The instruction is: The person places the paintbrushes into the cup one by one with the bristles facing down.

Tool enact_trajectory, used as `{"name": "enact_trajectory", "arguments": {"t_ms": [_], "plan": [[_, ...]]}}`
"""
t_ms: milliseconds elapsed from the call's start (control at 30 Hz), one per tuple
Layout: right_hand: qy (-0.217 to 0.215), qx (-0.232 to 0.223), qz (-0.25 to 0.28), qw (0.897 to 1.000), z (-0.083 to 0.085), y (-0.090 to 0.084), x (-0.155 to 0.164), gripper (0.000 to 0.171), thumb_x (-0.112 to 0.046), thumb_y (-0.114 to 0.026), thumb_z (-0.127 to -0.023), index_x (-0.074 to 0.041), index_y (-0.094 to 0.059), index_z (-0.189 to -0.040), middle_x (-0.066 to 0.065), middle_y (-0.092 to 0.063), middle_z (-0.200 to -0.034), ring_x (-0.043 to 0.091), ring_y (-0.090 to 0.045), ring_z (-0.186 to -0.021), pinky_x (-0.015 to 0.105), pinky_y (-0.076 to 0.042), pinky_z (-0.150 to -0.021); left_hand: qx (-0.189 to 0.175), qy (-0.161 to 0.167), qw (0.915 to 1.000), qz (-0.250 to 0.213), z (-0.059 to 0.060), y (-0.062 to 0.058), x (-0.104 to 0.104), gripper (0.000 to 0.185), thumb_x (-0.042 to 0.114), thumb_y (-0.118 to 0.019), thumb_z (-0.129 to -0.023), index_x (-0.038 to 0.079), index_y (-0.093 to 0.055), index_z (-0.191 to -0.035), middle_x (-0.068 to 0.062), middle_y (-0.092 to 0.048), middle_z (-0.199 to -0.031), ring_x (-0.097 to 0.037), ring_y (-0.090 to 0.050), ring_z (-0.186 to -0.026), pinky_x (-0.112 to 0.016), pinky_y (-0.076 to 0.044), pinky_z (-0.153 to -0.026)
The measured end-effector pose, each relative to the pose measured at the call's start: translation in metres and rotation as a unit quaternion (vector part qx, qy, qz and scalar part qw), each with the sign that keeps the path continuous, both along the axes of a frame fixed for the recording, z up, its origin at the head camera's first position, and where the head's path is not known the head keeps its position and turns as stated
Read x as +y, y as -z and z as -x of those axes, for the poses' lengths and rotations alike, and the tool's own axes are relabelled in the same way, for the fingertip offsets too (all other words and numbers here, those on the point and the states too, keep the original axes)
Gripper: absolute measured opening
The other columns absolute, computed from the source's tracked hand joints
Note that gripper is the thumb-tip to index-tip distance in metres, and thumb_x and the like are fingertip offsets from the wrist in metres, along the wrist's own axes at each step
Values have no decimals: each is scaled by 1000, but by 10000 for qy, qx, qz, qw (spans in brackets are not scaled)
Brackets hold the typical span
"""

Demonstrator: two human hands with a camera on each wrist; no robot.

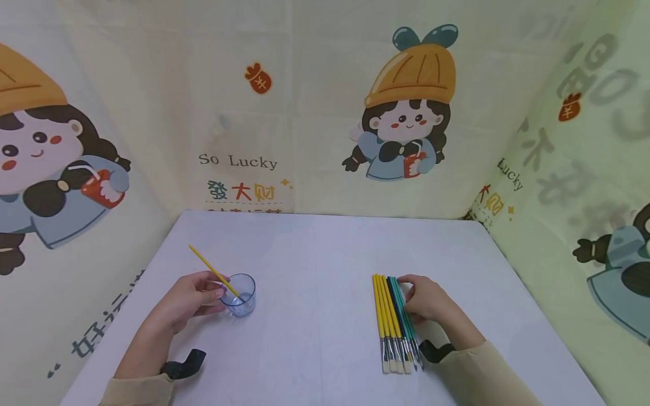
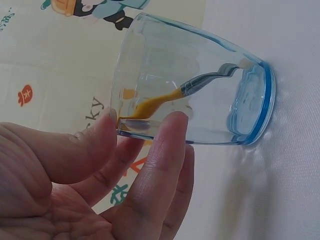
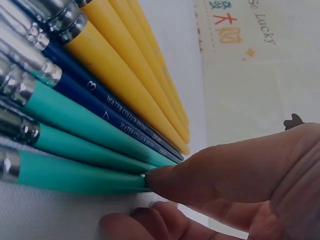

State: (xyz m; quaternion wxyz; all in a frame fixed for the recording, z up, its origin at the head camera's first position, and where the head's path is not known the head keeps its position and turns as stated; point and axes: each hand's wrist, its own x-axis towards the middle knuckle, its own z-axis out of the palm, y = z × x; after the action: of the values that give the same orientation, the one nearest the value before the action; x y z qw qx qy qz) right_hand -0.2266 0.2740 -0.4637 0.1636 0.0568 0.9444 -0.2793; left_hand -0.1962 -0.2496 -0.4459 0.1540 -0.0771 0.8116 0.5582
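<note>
While the left hand (image 1: 190, 299) grips the clear cup (image 1: 247, 290) near its rim, probably steadying it, a yellow brush (image 1: 209, 264) leans inside, bristles down. Above, the backdrop (image 1: 317, 113) reads "So Lucky". Rightward, a row of brushes (image 1: 391, 316) lies on the white table (image 1: 315, 316), perhaps aligned for tidiness; blue handles (image 3: 102, 93) say "WATER COLOUR BRUSH", 3 and 7. The right hand's (image 1: 431, 299) thumb touches green handles (image 3: 85, 173); I can't tell whether it pinches one.

Head view looks downward, sharing cup (image 2: 212, 110) and brushes (image 1: 392, 321) with 2 wrist close-ups.
</note>
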Motion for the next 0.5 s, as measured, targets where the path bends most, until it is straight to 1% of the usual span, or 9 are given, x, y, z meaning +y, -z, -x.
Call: {"name": "enact_trajectory", "arguments": {"t_ms": [233,333,500], "plan": [[-125,60,-151,9998,1,2,2,76,-1,-81,-80,-8,-56,-151,13,-69,-97,22,-66,-69,27,-62,-54,-19,-51,10000,-14,-3,2,5,44,8,-70,-104,-4,-58,-145,-21,-68,-123,-16,-75,-99,-33,-69,-84],[-161,127,-201,9996,0,5,1,75,0,-80,-80,-8,-57,-150,12,-70,-95,21,-66,-66,27,-60,-53,53,-25,10000,-3,-4,5,5,43,8,-70,-104,-4,-59,-144,-21,-68,-122,-17,-75,-99,-33,-69,-84],[-209,178,-136,9995,-1,9,3,74,2,-75,-80,-8,-57,-151,13,-71,-96,21,-65,-65,28,-58,-52,200,43,9998,19,-5,10,5,40,8,-69,-105,-3,-61,-142,-21,-67,-121,-18,-74,-99,-33,-69,-84]]}}
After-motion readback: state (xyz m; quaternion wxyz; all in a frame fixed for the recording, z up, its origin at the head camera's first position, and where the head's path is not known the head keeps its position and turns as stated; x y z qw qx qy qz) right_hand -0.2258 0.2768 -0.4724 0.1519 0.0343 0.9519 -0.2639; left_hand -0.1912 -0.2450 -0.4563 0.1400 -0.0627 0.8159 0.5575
